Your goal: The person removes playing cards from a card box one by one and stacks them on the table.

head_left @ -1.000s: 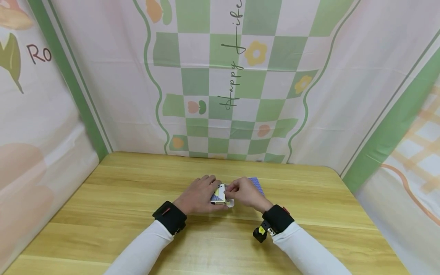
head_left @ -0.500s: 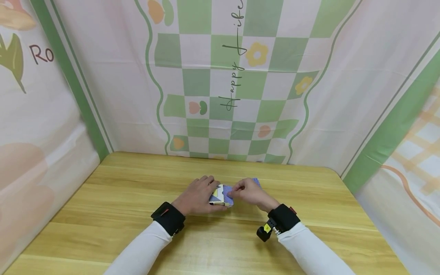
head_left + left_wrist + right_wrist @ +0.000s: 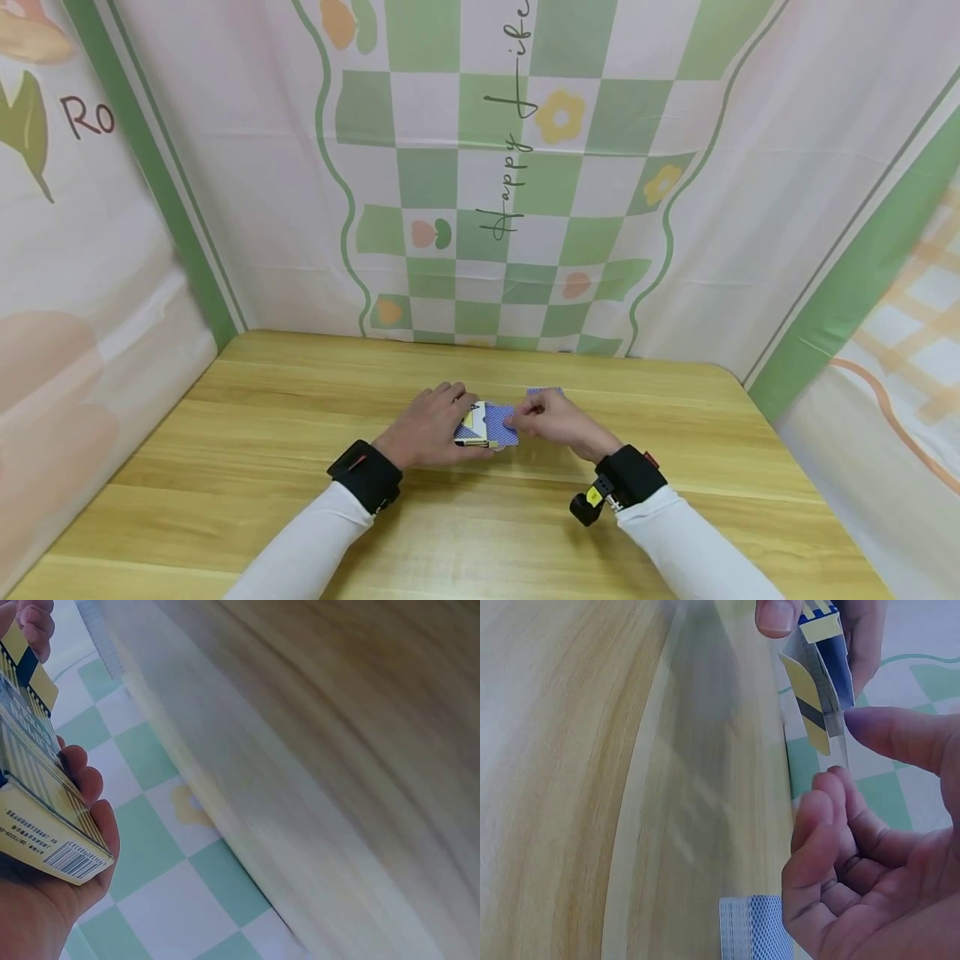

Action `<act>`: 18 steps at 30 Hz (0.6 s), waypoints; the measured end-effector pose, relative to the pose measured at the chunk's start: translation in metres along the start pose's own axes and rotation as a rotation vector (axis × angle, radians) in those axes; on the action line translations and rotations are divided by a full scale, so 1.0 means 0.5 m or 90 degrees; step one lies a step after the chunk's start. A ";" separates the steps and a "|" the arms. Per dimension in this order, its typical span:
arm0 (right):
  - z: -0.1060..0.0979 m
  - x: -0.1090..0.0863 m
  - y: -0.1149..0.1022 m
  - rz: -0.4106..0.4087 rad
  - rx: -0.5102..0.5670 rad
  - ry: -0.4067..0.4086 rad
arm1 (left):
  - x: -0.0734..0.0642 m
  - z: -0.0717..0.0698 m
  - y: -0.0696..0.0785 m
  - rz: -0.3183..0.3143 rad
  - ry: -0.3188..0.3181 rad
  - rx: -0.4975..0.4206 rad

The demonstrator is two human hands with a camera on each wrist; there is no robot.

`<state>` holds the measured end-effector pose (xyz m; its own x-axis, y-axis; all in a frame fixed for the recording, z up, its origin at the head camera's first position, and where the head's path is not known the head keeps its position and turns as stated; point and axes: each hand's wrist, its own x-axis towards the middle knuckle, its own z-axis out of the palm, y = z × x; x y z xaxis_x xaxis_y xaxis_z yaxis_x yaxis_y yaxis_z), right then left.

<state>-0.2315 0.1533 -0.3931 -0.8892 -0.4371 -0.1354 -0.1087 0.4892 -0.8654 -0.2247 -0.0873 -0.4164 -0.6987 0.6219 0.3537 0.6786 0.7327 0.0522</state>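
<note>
My left hand (image 3: 429,427) grips a playing-card box (image 3: 470,423), white with a blue pattern in the head view. The left wrist view shows fingers curled round the striped yellow and blue box (image 3: 45,761), its barcode end towards the wrist. Blue-backed playing cards (image 3: 500,425) stick out of the box's right end. My right hand (image 3: 557,425) pinches their outer edge between thumb and fingers. In the right wrist view the box's end flap (image 3: 808,705) hangs open and a thin edge of cards (image 3: 840,742) runs from the mouth to the fingertips.
A stack of blue-backed cards (image 3: 769,928) lies on the wooden table (image 3: 300,375), partly behind my right hand in the head view. A patterned cloth (image 3: 487,192) hangs at the table's far edge.
My right hand has moved slightly right, and the blue-backed cards now show sliding further out of the box. My left hand holds the box nearly where it was.
</note>
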 end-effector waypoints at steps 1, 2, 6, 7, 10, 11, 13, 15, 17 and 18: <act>0.000 0.000 0.001 0.002 0.001 0.002 | 0.000 0.000 0.000 0.000 0.000 -0.001; 0.000 -0.001 0.001 0.005 0.005 0.007 | 0.001 0.000 0.001 0.000 -0.001 -0.001; 0.001 -0.002 0.000 0.003 0.016 0.036 | 0.002 0.001 0.002 0.001 -0.001 0.002; 0.001 -0.002 -0.001 -0.008 0.011 0.046 | 0.003 0.002 0.002 0.003 0.000 0.002; 0.000 -0.002 -0.004 -0.059 -0.027 0.068 | 0.005 0.005 0.002 0.008 0.003 0.005; 0.000 0.000 -0.006 -0.083 -0.048 0.073 | 0.005 0.006 0.002 0.009 0.003 0.004; -0.001 0.001 -0.010 -0.131 -0.080 0.072 | 0.006 0.006 0.002 0.010 0.001 0.001; 0.000 0.003 -0.013 -0.167 -0.101 0.064 | 0.006 0.006 0.003 0.008 -0.001 -0.002; 0.001 0.004 -0.016 -0.192 -0.116 0.052 | 0.007 0.006 0.004 0.006 -0.004 -0.005; 0.002 0.004 -0.018 -0.196 -0.117 0.045 | 0.008 0.006 0.004 0.006 -0.006 -0.006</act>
<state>-0.2317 0.1474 -0.3862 -0.8307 -0.5342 0.1569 -0.4480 0.4740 -0.7580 -0.2266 -0.0825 -0.4178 -0.6945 0.6309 0.3459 0.6871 0.7242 0.0586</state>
